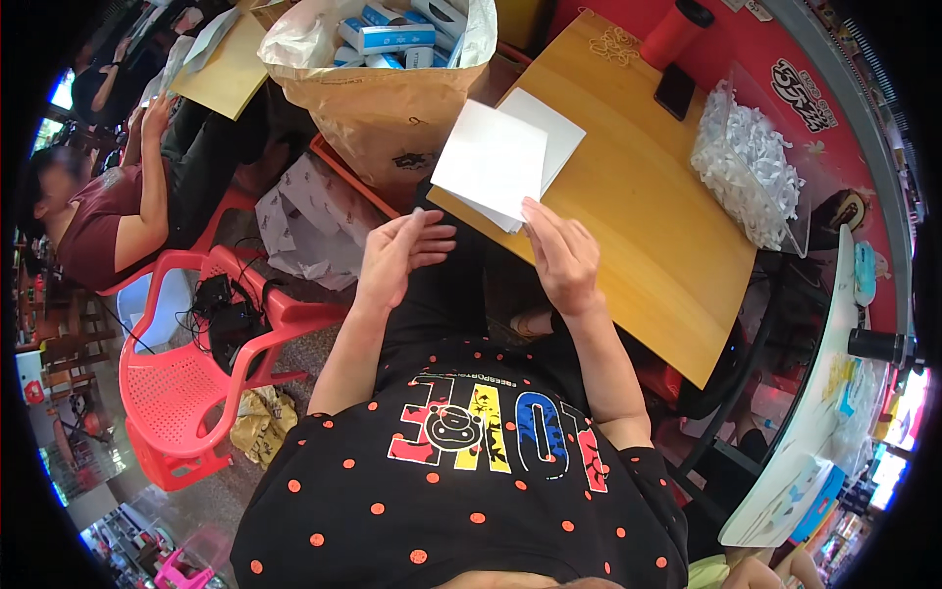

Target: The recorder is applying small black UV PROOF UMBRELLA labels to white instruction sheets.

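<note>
A few square white sheets (491, 157), fanned slightly apart, lie over the near left edge of the wooden table (628, 236). Their lower right corner is pinched between the thumb and fingers of my right hand (564, 253). One sheet (559, 130) sticks out from beneath the top one toward the right. To the left of the sheets, my left hand (404, 253) hovers off the table with its fingers stretched out and nothing in it. The exact number of sheets is hard to make out.
A large brown paper bag (383, 128) full of blue-and-white packets stands beyond my left hand. On the table are a clear bin of white pieces (751, 162), a dark phone (674, 92), a red cylinder (677, 32) and rubber bands (615, 45). A red chair (186, 363) stands left; another person (108, 211) sits beyond.
</note>
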### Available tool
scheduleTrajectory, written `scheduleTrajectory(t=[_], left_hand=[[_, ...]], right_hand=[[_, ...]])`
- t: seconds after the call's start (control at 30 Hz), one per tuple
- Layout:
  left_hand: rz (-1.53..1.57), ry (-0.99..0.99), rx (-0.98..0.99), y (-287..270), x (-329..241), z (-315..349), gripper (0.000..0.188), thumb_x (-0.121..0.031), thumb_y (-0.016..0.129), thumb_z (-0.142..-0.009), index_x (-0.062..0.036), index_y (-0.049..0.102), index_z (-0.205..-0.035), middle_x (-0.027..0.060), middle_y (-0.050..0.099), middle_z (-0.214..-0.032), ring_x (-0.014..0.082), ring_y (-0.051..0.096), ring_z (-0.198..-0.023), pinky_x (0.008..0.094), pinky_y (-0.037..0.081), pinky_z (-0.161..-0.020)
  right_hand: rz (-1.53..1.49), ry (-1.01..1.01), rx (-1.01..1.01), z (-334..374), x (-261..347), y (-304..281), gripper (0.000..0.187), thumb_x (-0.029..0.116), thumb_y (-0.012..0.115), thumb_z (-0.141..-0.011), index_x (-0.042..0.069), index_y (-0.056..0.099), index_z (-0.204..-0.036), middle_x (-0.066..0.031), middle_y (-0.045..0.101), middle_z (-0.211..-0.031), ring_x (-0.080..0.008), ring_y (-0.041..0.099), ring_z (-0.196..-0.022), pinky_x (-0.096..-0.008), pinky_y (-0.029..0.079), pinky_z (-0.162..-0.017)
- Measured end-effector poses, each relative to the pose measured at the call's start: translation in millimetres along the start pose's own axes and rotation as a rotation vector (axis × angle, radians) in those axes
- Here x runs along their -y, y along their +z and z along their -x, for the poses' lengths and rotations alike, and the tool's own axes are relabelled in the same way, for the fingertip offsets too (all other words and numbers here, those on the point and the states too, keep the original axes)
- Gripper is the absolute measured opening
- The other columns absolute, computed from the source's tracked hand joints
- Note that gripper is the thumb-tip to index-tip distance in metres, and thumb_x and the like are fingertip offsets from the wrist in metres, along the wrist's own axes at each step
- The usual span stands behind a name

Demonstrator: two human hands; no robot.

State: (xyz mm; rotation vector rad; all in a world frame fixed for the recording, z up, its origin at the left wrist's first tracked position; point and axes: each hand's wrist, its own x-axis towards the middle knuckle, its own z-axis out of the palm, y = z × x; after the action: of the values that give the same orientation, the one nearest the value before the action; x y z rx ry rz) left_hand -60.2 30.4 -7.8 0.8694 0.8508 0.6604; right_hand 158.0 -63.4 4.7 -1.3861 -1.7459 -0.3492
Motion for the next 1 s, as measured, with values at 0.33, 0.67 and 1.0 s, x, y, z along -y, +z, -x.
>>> scheduleTrajectory(t=[0.33, 0.67, 1.0], left_hand=[[0.434, -0.074, 0.27, 19.9, -1.6, -10.9, 0.044, 0.004, 0.054, -0.086, 0.0015, 0.047, -0.128, 0.0131, 0.06, -0.115, 0.0223, 0.063, -0.099, 0.0355, 0.052, -0.089], [-0.546, 0.627, 0.483, 62.3, -7.0, 21.2, 0.025, 0.009, 0.061, -0.073, -0.0034, 0.07, -0.092, 0.0151, 0.056, -0.129, 0.0277, 0.055, -0.118, 0.0359, 0.043, -0.099], [-1.145, 0.916, 0.465, 70.4, -20.6, 12.6, 0.034, 0.01, 0.06, -0.071, -0.0039, 0.069, -0.1, 0.0159, 0.052, -0.132, 0.0309, 0.046, -0.127, 0.0374, 0.042, -0.099]], right_hand=[[-0.384, 0.275, 0.271, 15.8, 54.5, -82.9, 0.018, -0.001, 0.065, -0.078, -0.001, 0.066, -0.096, -0.0117, 0.068, -0.09, -0.0232, 0.068, -0.076, -0.0308, 0.054, -0.063], [-1.158, 1.197, 0.011, 31.2, 13.8, -76.5, 0.008, 0.007, 0.066, -0.083, 0.0, 0.066, -0.081, -0.0148, 0.057, -0.118, -0.0174, 0.052, -0.108, -0.0309, 0.041, -0.092], [-1.049, 1.147, -0.213, 56.5, -4.0, -42.1, 0.01, 0.008, 0.067, -0.084, 0.0, 0.069, -0.09, -0.0038, 0.066, -0.084, -0.0091, 0.06, -0.075, -0.0206, 0.046, -0.068]])
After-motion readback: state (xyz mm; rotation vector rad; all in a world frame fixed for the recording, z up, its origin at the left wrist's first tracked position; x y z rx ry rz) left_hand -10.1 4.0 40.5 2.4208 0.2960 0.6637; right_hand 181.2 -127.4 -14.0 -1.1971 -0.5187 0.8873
